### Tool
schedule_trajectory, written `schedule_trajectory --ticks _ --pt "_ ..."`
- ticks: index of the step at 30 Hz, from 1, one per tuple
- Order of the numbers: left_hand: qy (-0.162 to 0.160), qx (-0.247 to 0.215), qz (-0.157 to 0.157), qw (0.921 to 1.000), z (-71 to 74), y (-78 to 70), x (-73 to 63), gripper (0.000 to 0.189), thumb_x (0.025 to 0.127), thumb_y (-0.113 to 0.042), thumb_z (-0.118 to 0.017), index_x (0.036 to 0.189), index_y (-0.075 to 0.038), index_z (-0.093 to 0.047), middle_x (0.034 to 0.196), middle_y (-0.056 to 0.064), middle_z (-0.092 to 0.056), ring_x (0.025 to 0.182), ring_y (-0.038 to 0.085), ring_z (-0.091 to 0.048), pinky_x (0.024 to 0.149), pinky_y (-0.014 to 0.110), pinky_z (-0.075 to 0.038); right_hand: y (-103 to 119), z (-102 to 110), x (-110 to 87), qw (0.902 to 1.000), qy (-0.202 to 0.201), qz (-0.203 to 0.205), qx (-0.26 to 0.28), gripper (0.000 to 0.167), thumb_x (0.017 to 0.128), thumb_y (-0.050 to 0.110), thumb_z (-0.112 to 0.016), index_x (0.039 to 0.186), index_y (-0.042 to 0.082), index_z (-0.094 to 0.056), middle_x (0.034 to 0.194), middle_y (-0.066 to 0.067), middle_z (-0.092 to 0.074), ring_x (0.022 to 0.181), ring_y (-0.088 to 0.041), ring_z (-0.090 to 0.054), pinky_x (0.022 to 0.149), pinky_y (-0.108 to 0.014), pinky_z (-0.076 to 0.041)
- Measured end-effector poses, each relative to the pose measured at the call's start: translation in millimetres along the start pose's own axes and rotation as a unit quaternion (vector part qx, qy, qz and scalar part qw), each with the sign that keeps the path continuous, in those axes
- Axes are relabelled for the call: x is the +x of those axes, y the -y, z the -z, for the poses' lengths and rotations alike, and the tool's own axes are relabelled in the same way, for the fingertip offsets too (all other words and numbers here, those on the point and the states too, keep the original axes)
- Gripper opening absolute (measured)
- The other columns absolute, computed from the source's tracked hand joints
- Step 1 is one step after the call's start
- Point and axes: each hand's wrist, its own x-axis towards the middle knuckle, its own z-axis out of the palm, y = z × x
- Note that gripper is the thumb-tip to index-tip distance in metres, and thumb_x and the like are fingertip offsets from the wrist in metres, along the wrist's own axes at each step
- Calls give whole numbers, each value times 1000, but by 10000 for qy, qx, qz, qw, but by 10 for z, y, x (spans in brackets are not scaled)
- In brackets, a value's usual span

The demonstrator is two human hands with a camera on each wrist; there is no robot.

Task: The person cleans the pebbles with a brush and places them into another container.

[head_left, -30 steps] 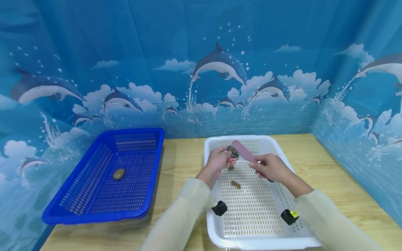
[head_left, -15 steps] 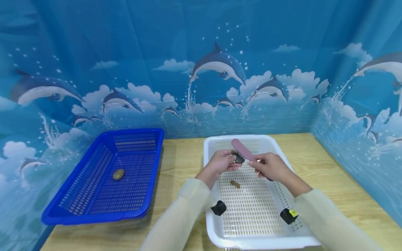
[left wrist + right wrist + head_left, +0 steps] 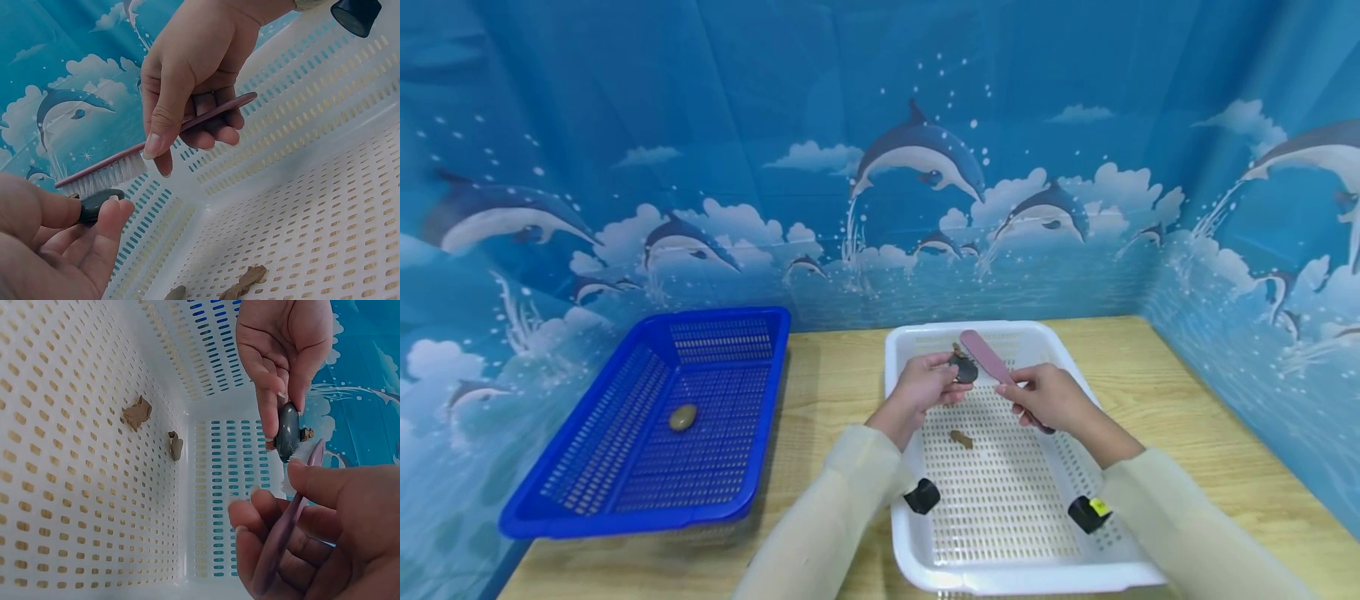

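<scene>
My left hand [image 3: 923, 385] pinches a dark, smooth pebble [image 3: 288, 432] between thumb and fingers, above the far part of a white slotted basket [image 3: 1000, 508]. A small brown clump [image 3: 307, 433] clings to the pebble's side. In my right hand [image 3: 1051, 398] is a pink-handled brush [image 3: 987, 357], gripped by its handle. Its white bristles [image 3: 109, 178] point toward the pebble, right at its edge in the left wrist view. On the basket floor below lies a crumpled brown piece [image 3: 137, 414], with a greyish pebble [image 3: 177, 448] farther off, a brown bit at its end.
To the left stands a blue slotted basket [image 3: 780, 375] with one tan pebble [image 3: 682, 417] inside. Both baskets sit on a wooden table [image 3: 827, 375]. A curtain printed with dolphins [image 3: 880, 208] hangs behind and along the sides.
The pebble has turned in my left hand: its brown-covered side faced up before, now its smooth dark face shows. The brush has shifted slightly to the right.
</scene>
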Motion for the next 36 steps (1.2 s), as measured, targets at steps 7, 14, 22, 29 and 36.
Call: schedule_trajectory --ticks 7,14,22,29,36 --pt "-91 -58 108 9999 19 -5 21 42 101 -9 -50 143 -3 -45 100 14 -72 70 9 -68 68 20 -59 27 6 -16 9999 93 -21 -36 33 99 25 -58 119 -1 -65 68 -10 -64 50 -14 -57 39 -27 -44" --pt "-239 -128 165 9995 7 -19 28 39 101 -6 -50 139 -4 -50 95 13 -72 69 10 -67 69 21 -59 31 -13 -21 9993 283 236 27 32 98 22 -60 119 -2 -65 64 -8 -63 47 -12 -53 38 -24 -41" --pt "330 395 195 9985 -12 11 2 33 100 -5 -51 132 -2 -58 97 16 -72 75 15 -70 70 25 -60 40 -19 -40 9986 362 394 -1 32 97 21 -61 121 0 -65 59 -5 -60 45 -12 -49 36 -24 -40" --pt "670 582 214 9958 -13 36 4 34 100 -6 -52 134 -3 -56 101 17 -72 74 14 -70 70 25 -61 32 -11 -15 9997 170 169 -12 33 98 23 -59 121 0 -65 63 -8 -61 47 -14 -54 36 -24 -40" --pt "448 582 196 9971 7 28 1 39 101 -9 -52 139 -6 -51 97 15 -73 81 19 -72 67 24 -60 12 -10 2 9999 108 -19 -38 39 99 25 -58 125 -4 -61 64 -9 -62 49 -15 -57 39 -28 -44"
